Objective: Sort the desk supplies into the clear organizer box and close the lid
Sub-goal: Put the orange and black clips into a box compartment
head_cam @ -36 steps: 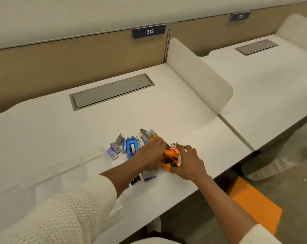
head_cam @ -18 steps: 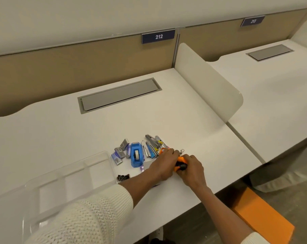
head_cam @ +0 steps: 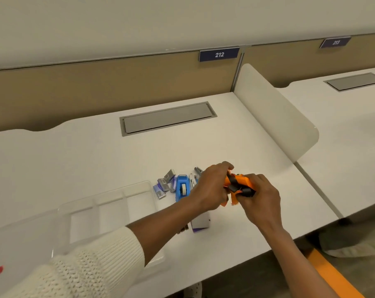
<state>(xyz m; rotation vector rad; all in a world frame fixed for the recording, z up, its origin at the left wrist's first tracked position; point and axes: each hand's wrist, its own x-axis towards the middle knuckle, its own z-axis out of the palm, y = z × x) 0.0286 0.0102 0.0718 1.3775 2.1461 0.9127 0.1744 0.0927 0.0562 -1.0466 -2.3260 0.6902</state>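
Note:
An orange pouch with black straps [head_cam: 239,184] is held just above the desk between my left hand [head_cam: 212,186] and my right hand [head_cam: 260,196], both closed on it. Left of my hands lies a pile of supplies: a blue tape dispenser [head_cam: 182,188], small staple boxes [head_cam: 164,186], and pens [head_cam: 198,172] partly hidden behind my left hand. A purple-edged pad [head_cam: 200,223] lies under my left wrist. The clear organizer box [head_cam: 109,203] stands open at the lower left, with divided compartments that look empty; my left sleeve covers its near part.
The white desk [head_cam: 96,160] has a grey cable hatch [head_cam: 167,118] at the back and a curved white divider [head_cam: 274,112] on the right. Its front edge runs just below my arms. An orange shape [head_cam: 332,274] lies on the floor.
Both hands have lifted the orange pouch off the desk and turned it, so more of it shows. The view has shifted, so everything sits further right in the frame.

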